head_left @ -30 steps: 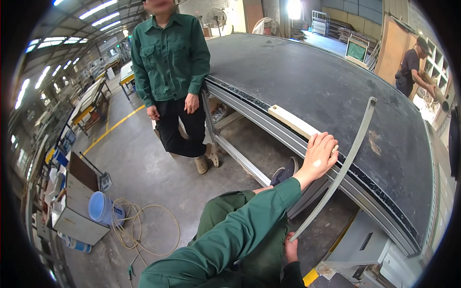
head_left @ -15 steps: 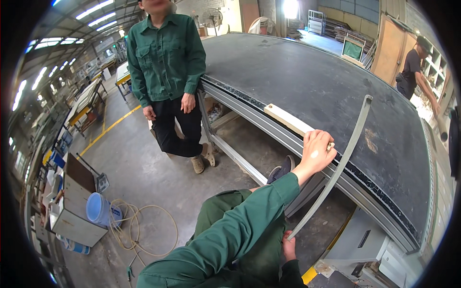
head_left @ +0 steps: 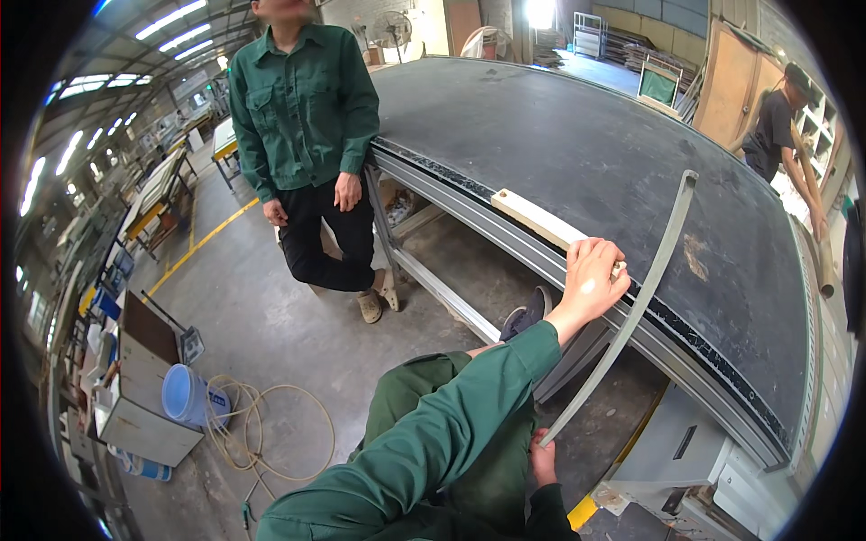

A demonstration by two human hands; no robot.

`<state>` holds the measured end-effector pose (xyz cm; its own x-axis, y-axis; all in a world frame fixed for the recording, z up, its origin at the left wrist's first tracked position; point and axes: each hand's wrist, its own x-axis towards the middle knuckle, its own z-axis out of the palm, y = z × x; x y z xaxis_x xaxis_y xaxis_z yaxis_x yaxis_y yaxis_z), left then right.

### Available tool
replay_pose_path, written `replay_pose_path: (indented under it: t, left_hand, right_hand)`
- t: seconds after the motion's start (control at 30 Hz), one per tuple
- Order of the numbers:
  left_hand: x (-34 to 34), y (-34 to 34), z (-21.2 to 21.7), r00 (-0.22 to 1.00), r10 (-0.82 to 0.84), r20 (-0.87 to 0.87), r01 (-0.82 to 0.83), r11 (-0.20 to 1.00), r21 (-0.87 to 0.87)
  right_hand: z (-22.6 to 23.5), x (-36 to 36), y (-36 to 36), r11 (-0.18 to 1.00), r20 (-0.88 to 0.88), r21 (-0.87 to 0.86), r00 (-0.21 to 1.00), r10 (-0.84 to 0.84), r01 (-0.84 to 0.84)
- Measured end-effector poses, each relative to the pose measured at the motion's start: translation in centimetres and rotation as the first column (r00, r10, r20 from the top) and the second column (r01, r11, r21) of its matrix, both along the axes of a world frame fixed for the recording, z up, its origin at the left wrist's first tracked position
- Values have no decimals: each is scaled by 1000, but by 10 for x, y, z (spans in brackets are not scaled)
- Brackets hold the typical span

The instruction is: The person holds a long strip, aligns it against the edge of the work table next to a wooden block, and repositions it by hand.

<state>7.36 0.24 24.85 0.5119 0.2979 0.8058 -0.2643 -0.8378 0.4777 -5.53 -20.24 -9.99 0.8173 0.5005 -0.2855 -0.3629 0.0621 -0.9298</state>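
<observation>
My left hand [head_left: 591,281], in a green sleeve, reaches up to the edge of the big dark-topped table [head_left: 577,144]. Its fingers curl over the near end of a pale wooden strip [head_left: 534,219] that lies along that edge. A long bent grey strip [head_left: 642,288] leans from the tabletop down toward my lap. My right hand [head_left: 542,458] grips its lower end, low in the view beside my green trouser leg.
A person in a green shirt and black trousers [head_left: 307,135] leans on the table's far corner. Another person [head_left: 776,126] works at the back right. On the floor to the left are a blue bucket [head_left: 185,395], a coiled hose [head_left: 262,424] and a grey cabinet [head_left: 144,424].
My left hand has slid along the table edge from beside the grey strip onto the end of the wooden strip and curled its fingers over it. The standing person has barely shifted.
</observation>
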Motion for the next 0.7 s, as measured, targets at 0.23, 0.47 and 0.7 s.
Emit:
replay_pose_path:
  t: [0.23,0.47,0.7]
  left_hand:
    - [11,-2,-8,999,2,-50,-1,1000,17]
    - [14,13,-13,989,-11,-148,21,998,66]
    - [18,12,-6,970,-87,-227,100,994,46]
  right_hand:
    - [0,5,-5,995,29,-99,999,32,-28]
    - [-14,6,-2,996,-29,-88,999,25,-28]
    - [-21,7,-6,993,-22,-119,1000,6,-8]
